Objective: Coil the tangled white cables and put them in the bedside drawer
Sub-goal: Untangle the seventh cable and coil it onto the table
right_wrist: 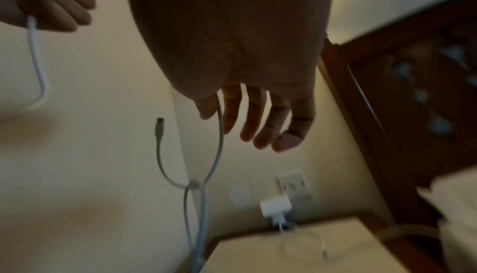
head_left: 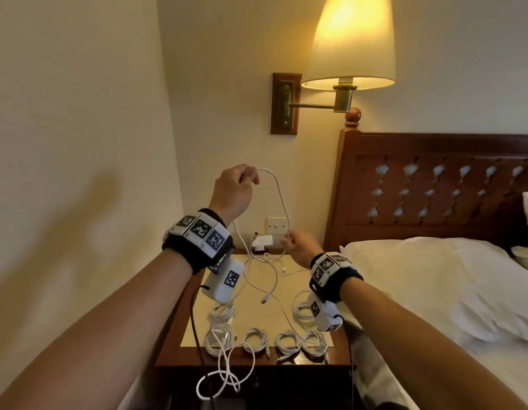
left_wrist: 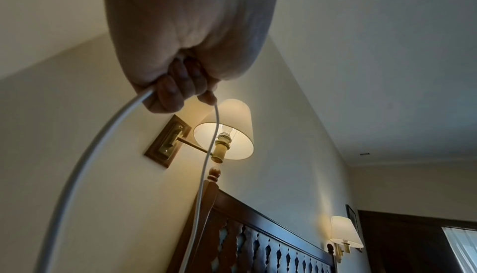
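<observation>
My left hand [head_left: 244, 181] is raised above the bedside table [head_left: 257, 318] and grips a white cable [head_left: 282, 199] in its curled fingers [left_wrist: 178, 93]. The cable arcs down to my right hand [head_left: 291, 241], which pinches it between thumb and forefinger [right_wrist: 229, 114], the other fingers hanging straight. Below the right hand the cable [right_wrist: 219, 144] crosses another strand with a free plug [right_wrist: 159, 123] and trails onto the table. Several coiled white cables [head_left: 255, 338] lie along the table's front. A loose tangle [head_left: 224, 377] hangs over the front edge, across the dark drawer front.
A lit wall lamp [head_left: 350, 45] hangs above the table. The carved headboard [head_left: 434, 187] and bed with a white pillow [head_left: 419, 279] stand close on the right. A white charger [head_left: 264, 241] sits in the wall socket behind the table. A wall corner is at the left.
</observation>
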`<state>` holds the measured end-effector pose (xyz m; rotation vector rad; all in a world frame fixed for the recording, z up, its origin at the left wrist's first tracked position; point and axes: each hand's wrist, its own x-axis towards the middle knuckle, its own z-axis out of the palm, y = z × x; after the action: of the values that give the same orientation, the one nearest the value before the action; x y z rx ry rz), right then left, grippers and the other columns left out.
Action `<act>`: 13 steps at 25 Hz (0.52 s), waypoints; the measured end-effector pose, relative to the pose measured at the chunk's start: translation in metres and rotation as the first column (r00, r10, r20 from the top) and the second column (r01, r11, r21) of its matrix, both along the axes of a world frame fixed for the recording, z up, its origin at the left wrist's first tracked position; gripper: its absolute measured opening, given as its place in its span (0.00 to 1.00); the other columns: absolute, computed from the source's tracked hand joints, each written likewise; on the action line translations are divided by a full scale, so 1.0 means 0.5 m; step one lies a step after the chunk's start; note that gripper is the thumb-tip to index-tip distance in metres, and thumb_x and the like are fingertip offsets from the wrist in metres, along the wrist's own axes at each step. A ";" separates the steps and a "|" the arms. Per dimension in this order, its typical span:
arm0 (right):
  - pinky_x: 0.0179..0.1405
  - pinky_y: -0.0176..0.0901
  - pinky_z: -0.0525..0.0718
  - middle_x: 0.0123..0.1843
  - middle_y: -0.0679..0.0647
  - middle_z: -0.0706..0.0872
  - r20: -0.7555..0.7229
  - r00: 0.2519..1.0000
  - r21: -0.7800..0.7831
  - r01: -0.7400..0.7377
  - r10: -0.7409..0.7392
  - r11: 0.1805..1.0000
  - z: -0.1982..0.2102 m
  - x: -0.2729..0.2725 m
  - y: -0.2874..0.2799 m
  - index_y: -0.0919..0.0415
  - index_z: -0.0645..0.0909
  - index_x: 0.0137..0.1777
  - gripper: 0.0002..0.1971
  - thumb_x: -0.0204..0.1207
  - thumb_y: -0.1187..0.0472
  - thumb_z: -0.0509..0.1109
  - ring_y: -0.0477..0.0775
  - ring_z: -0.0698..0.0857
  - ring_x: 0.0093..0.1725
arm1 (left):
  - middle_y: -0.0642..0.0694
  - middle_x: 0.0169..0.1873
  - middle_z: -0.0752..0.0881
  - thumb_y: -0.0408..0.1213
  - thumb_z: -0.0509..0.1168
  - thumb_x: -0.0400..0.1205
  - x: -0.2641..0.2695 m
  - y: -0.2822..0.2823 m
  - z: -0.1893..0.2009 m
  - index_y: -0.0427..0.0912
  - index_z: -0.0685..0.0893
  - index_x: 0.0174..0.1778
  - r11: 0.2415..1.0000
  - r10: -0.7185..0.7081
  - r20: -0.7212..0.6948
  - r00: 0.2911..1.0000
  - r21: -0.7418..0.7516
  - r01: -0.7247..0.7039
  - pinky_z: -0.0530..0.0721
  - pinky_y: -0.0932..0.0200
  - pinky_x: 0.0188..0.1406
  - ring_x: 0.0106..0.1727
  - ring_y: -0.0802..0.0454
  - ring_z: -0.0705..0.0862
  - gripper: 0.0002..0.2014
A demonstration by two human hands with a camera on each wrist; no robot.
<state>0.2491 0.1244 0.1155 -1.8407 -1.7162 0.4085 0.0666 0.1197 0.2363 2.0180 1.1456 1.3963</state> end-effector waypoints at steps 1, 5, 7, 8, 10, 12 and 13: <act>0.45 0.47 0.79 0.46 0.54 0.81 -0.090 0.996 -0.111 0.018 -0.028 0.994 -0.041 -0.009 -0.005 0.60 0.77 0.54 0.12 0.86 0.51 0.60 0.58 0.81 0.48 | 0.53 0.23 0.72 0.41 0.56 0.89 -0.003 0.003 -0.001 0.45 0.79 0.36 1.000 0.004 -0.003 1.000 0.000 -0.004 0.69 0.58 0.30 0.25 0.55 0.70 0.16; 0.38 0.51 0.89 0.54 0.57 0.83 -0.487 0.866 -0.286 -0.035 -0.114 0.958 -0.123 -0.042 -0.020 0.60 0.75 0.61 0.19 0.83 0.44 0.62 0.60 0.89 0.50 | 0.53 0.21 0.71 0.42 0.56 0.88 -0.011 0.021 -0.007 0.47 0.79 0.34 1.000 -0.005 0.025 1.000 -0.016 0.005 0.70 0.57 0.32 0.24 0.54 0.70 0.16; 0.44 0.52 0.91 0.55 0.58 0.86 -0.461 0.884 -0.291 -0.074 -0.072 0.954 -0.130 -0.050 -0.016 0.63 0.78 0.59 0.16 0.83 0.49 0.64 0.56 0.89 0.49 | 0.53 0.21 0.70 0.42 0.56 0.88 -0.015 0.030 -0.011 0.48 0.79 0.34 1.000 -0.004 0.041 0.999 -0.016 0.005 0.71 0.55 0.33 0.24 0.53 0.69 0.16; 0.47 0.53 0.91 0.55 0.58 0.87 -0.447 0.893 -0.297 -0.098 -0.048 0.950 -0.134 -0.054 -0.012 0.63 0.80 0.59 0.15 0.84 0.51 0.64 0.54 0.88 0.49 | 0.53 0.21 0.71 0.42 0.56 0.88 -0.017 0.033 -0.013 0.47 0.80 0.35 1.000 -0.002 0.048 0.999 -0.013 0.003 0.71 0.54 0.34 0.24 0.53 0.69 0.16; 0.45 0.52 0.92 0.56 0.56 0.87 -0.448 0.893 -0.317 -0.119 -0.038 0.941 -0.144 -0.065 -0.008 0.61 0.82 0.59 0.17 0.82 0.47 0.66 0.52 0.88 0.51 | 0.53 0.22 0.71 0.42 0.55 0.89 -0.020 0.039 -0.017 0.46 0.81 0.36 1.000 -0.004 0.064 0.998 -0.018 0.006 0.72 0.53 0.34 0.25 0.53 0.70 0.16; 0.36 0.45 0.90 0.55 0.53 0.86 -0.419 0.906 -0.373 -0.118 -0.054 0.920 -0.153 -0.079 -0.012 0.57 0.82 0.61 0.22 0.76 0.42 0.71 0.50 0.87 0.52 | 0.52 0.23 0.71 0.42 0.55 0.89 -0.022 0.041 -0.018 0.46 0.81 0.37 1.000 -0.013 0.078 0.997 -0.019 0.014 0.72 0.52 0.34 0.26 0.53 0.70 0.16; 0.36 0.44 0.89 0.54 0.53 0.86 -0.400 0.915 -0.404 -0.128 -0.049 0.906 -0.160 -0.088 -0.014 0.56 0.82 0.61 0.22 0.75 0.41 0.72 0.49 0.86 0.52 | 0.52 0.22 0.71 0.42 0.55 0.89 -0.022 0.041 -0.017 0.45 0.81 0.37 1.000 -0.015 0.082 0.997 -0.017 0.017 0.72 0.53 0.34 0.25 0.53 0.70 0.16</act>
<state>0.2049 0.1173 0.0357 -1.8374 -1.4535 1.1738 0.0555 0.1401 0.2279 1.9350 1.1003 1.4421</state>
